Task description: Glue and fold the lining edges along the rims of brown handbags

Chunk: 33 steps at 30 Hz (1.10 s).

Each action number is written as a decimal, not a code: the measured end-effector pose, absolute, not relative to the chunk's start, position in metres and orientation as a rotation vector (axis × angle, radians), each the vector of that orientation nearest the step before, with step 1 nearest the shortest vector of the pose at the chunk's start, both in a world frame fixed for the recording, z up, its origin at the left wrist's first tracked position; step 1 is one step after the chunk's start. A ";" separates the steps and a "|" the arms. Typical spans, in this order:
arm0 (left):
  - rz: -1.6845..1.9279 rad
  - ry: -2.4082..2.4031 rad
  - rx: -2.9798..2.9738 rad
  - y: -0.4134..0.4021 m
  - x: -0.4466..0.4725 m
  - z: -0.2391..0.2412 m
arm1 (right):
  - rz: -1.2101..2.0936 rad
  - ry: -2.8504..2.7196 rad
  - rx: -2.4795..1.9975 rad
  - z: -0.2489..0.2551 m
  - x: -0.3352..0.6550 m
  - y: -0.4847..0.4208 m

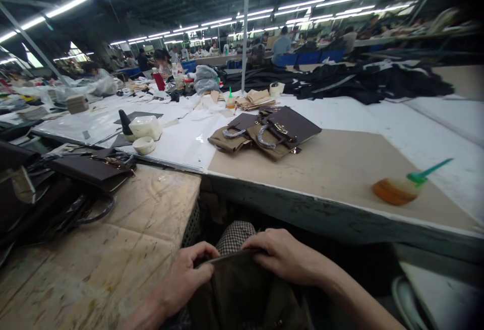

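A dark brown bag piece [242,289] lies in my lap at the bottom of the view. My left hand [185,274] grips its upper left edge, fingers curled over the rim. My right hand [283,257] presses on its upper right edge with fingers bent around it. Checked trouser fabric [236,237] shows just beyond the piece. On the worktable ahead rest a dark brown handbag [291,126] and tan handbag parts [236,138] with wrapped handles.
A worn wooden bench [124,239] stands at my left with dark bags [91,169] on it. An orange glue bottle with a green nozzle [401,186] lies on the cardboard sheet [340,169]. Tape rolls [143,143], black fabric [370,80] and seated workers are farther back.
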<state>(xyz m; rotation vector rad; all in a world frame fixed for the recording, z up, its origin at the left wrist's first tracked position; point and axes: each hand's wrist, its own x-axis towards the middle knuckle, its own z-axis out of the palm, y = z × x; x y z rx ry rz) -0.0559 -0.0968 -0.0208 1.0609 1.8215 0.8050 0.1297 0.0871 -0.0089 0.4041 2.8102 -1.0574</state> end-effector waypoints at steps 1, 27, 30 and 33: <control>0.797 1.808 1.079 -0.096 -0.058 -0.021 | -1.054 2.810 0.393 -0.008 0.130 0.088; 0.273 1.784 1.740 -0.033 -0.047 -0.014 | -0.940 3.045 0.685 -0.009 0.142 0.071; 0.311 1.659 1.725 -0.016 -0.041 -0.016 | -1.000 3.117 0.965 -0.013 0.163 0.046; 0.303 1.577 1.721 0.004 -0.032 -0.024 | -0.980 3.126 1.220 -0.043 0.185 0.013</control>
